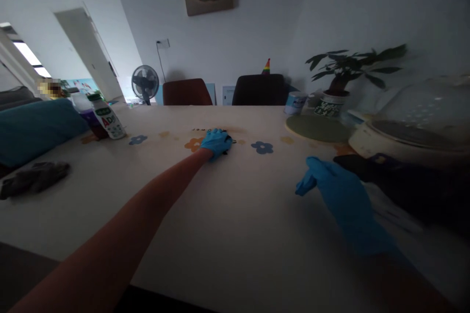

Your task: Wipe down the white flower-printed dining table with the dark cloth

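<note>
My left hand (pixel 216 144), in a blue glove, presses down on the white tabletop (pixel 220 215) beside an orange flower print. Small dark edges show around its fingers and palm; what lies under it is mostly hidden. On the right, my right hand (pixel 336 190), also gloved in blue, is held above the tabletop. Its thumb and fingers point left and stand apart, with nothing seen between them. Close by the right hand lies a dark item (pixel 404 181) like a bag or cloth, in shadow. A crumpled dark cloth (pixel 35 179) rests at the table's left.
Bottles (pixel 110 120) stand at the far left by a teal cushion (pixel 36 127). At the right are a green round mat (pixel 317 128), a can (pixel 294 102), a potted plant (pixel 328 100) and a large pale pot (pixel 396 139). Two chairs (pixel 187 92) stand behind the table.
</note>
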### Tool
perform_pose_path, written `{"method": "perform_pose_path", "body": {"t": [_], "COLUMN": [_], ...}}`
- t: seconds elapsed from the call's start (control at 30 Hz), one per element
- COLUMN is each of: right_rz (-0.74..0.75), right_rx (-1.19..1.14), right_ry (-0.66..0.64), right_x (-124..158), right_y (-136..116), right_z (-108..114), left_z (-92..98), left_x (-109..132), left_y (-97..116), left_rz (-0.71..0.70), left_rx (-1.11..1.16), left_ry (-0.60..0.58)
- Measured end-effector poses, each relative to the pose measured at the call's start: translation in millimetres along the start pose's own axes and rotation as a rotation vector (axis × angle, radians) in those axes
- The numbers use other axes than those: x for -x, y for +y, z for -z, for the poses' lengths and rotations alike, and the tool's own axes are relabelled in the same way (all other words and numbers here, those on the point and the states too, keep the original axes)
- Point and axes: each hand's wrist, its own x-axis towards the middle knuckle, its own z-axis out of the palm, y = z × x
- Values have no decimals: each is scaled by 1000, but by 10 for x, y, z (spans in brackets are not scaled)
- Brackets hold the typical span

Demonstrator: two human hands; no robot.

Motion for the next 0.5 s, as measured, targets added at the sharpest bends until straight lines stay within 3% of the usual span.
{"method": "perform_pose_path", "body": {"t": [0.27,0.5], "right_rz": [-46,-27], "right_rx": [38,42], "right_ry": [-9,10], "right_x": [8,39], "right_y": [-75,-94], "right_z": [2,8], "left_z": [247,372], "left_x": [360,612], "left_y": [-909,-1552], "left_rz": [241,495], "left_rx": [50,174], "left_ry": [18,127]}}
